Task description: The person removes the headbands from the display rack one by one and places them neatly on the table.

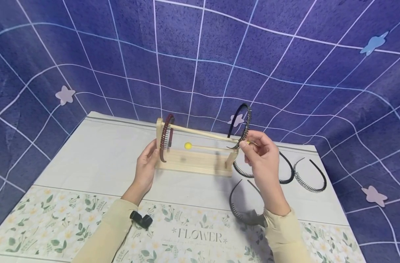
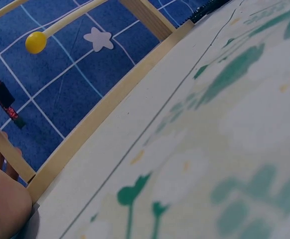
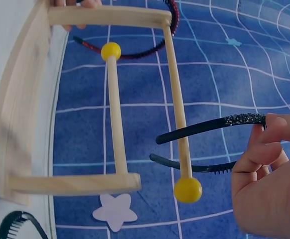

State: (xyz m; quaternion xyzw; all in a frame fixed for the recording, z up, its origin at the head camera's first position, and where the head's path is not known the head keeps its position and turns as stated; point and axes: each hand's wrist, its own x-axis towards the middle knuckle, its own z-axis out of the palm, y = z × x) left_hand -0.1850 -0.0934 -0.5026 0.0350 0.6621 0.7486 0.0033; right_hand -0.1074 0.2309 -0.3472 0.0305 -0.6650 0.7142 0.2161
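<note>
A pale wooden rack [image 1: 193, 162] stands on the table, with an upper rod [image 1: 200, 132] and a lower rod ending in a yellow ball [image 1: 188, 145]. My left hand [image 1: 145, 168] grips its left upright, thumb in front. Near that upright a dark red headband [image 1: 162, 146] hangs over the upper rod. At the other end, my right hand [image 1: 264, 160] pinches a black toothed headband [image 1: 248, 117] with sparkling trim. In the right wrist view, the two ends of this black headband [image 3: 195, 130] lie either side of the rod, close to its yellow end ball [image 3: 188, 190].
Right of the rack lie several more headbands: a silvery black one [image 1: 310, 190], a black one [image 1: 287, 180] partly behind my right hand, and a dark one [image 1: 231, 204] nearer me. A blue gridded cloth [image 1: 127, 84] rises behind the table.
</note>
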